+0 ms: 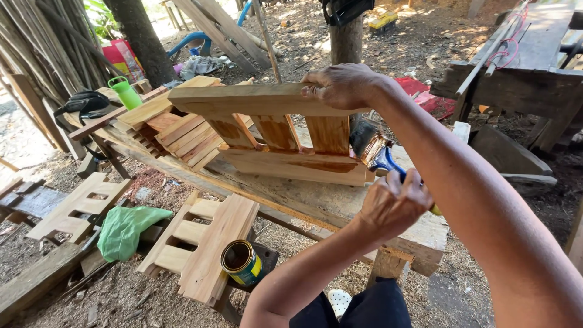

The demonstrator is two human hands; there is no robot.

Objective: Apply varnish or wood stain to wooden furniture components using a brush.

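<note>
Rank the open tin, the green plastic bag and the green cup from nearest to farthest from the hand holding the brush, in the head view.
From the left hand:
1. Open tin, below and to its left, on the low stand.
2. Green plastic bag, farther left, on the ground.
3. Green cup, far upper left, on the bench end.

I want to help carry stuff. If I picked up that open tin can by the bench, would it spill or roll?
The tin can has no lid, so tipping it would probably spill whatever is inside. It is round, so on its side it would likely roll. Its rim looks wet and may be slippery.
</note>
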